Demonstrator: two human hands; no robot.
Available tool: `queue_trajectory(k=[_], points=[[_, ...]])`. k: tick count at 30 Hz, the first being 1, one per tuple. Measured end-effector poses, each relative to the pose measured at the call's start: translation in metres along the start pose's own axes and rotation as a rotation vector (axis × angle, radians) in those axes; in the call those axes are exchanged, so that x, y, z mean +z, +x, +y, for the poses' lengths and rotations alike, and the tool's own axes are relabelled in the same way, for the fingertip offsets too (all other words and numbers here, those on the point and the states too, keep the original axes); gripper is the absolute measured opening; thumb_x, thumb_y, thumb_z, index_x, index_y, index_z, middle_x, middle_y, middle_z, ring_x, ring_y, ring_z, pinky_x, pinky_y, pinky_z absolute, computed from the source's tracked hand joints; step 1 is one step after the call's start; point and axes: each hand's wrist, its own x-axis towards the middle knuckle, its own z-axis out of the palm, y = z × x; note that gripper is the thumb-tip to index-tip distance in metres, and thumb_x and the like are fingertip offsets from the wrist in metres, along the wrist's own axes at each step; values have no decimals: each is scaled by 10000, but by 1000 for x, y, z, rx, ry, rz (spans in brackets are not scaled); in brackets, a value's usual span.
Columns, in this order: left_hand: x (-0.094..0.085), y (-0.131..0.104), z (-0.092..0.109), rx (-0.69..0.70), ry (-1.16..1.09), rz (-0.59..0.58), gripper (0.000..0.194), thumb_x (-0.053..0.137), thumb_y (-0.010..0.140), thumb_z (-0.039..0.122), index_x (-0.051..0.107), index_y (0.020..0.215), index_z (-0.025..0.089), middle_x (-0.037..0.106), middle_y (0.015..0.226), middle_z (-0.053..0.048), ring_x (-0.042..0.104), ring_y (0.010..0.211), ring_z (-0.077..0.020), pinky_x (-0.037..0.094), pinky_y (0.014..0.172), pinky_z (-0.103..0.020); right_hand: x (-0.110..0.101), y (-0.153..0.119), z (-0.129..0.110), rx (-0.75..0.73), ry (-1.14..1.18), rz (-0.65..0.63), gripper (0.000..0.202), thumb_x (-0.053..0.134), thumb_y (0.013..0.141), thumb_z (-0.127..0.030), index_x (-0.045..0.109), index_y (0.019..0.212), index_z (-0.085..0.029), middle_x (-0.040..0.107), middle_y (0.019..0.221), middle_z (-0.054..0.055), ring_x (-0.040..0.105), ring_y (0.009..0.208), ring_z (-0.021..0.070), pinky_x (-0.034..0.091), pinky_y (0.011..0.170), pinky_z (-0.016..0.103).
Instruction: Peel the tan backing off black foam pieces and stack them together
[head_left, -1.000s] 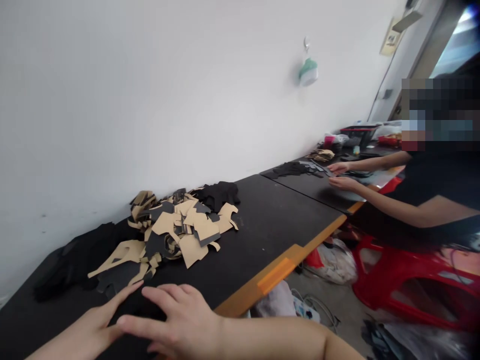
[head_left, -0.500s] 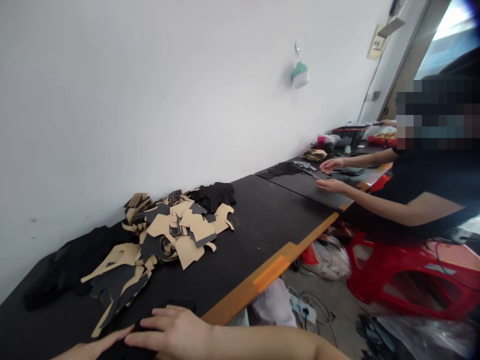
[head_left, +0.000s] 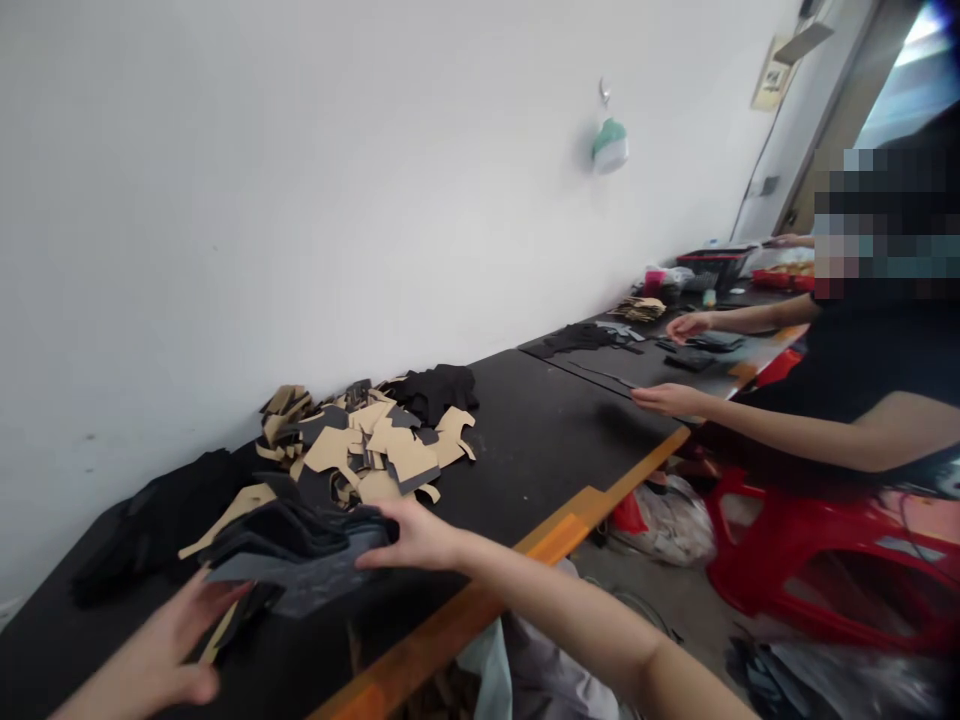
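A loose stack of dark grey and black cut sheet pieces (head_left: 322, 570) is lifted above the near left part of the table. My right hand (head_left: 412, 538) grips its right end, thumb on the near side and fingers over the far edge. At the left end, my left hand (head_left: 169, 640) has its thumb spread well away from the fingers. Its fingertips meet or nearly meet the stack's edge; contact is hard to tell. Behind the stack lies a heap of beige and dark grey cut pieces (head_left: 409, 455), partly hidden by it. A black pile (head_left: 165, 520) lies farther left.
The black table (head_left: 510, 430) runs along a white wall, with a wooden front edge (head_left: 562, 535). At the right a co-worker (head_left: 885, 370) handles a thin dark strip. Red stools (head_left: 817, 570) and plastic bags (head_left: 667, 520) stand below the table edge.
Both hands were low at the near edge on black material. Now the stack is raised, the right hand gripping it and the left hand spread apart. The co-worker's hands have moved apart.
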Motion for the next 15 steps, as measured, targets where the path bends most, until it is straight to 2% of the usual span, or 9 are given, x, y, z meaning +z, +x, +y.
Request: queue_trajectory(k=[1, 2, 5, 8, 10, 13, 15], points=[[13, 4, -2, -38, -26, 37, 871, 775, 328, 770, 627, 1087, 369, 660, 1206, 65, 505, 1235, -355, 295, 1127, -588, 0, -1, 7, 5, 1, -37, 546, 743, 761, -396, 590, 1231, -165, 667, 1123, 44, 632, 1017, 173, 486, 874, 216], [26, 7, -4, -96, -39, 65, 785, 827, 328, 696, 666, 1001, 326, 686, 1159, 31, 536, 1206, -361, 317, 1130, -558, 1, -3, 14, 13, -4, -78, 546, 762, 736, -400, 611, 1208, -171, 679, 1100, 32, 641, 998, 168, 490, 856, 203], [61, 13, -16, -194, -78, 121, 642, 822, 501, 578, 674, 1031, 249, 674, 1185, -54, 563, 1197, -338, 406, 1095, -494, 6, -15, 29, 45, -61, -168, 557, 788, 695, -422, 648, 1174, -174, 699, 1072, 22, 662, 953, 161, 498, 826, 182], [73, 19, -28, -195, -70, 148, 589, 773, 581, 566, 676, 1027, 193, 684, 1152, -89, 595, 1162, -317, 436, 1078, -466, -10, -32, 29, 80, -173, -180, 785, 817, 637, -472, 547, 1336, -236, 622, 1268, 15, 613, 1113, 165, 460, 943, 176], [74, 23, -33, -166, -43, 154, 569, 755, 608, 569, 682, 1012, 174, 689, 1140, -98, 597, 1160, -310, 413, 1100, -456, -41, -44, 27, 142, -294, -105, 897, 812, 640, -501, 442, 1424, -272, 495, 1419, 15, 490, 1281, 181, 367, 1075, 207], [74, 28, -37, -172, -59, 197, 632, 744, 588, 620, 684, 1034, 178, 703, 1112, -84, 612, 1135, -312, 450, 1069, -450, -112, -59, 35, 399, -553, 164, 658, 642, 866, -432, 413, 1442, -212, 356, 1507, 101, 294, 1412, 250, 209, 1183, 387], [76, 29, -39, -171, -63, 237, 663, 743, 555, 657, 696, 1017, 183, 715, 1079, -69, 618, 1126, -317, 464, 1057, -445, -163, -67, 51, 631, -718, 346, 605, 528, 948, -358, 318, 1479, -159, 224, 1551, 154, 186, 1441, 309, 131, 1172, 538]])
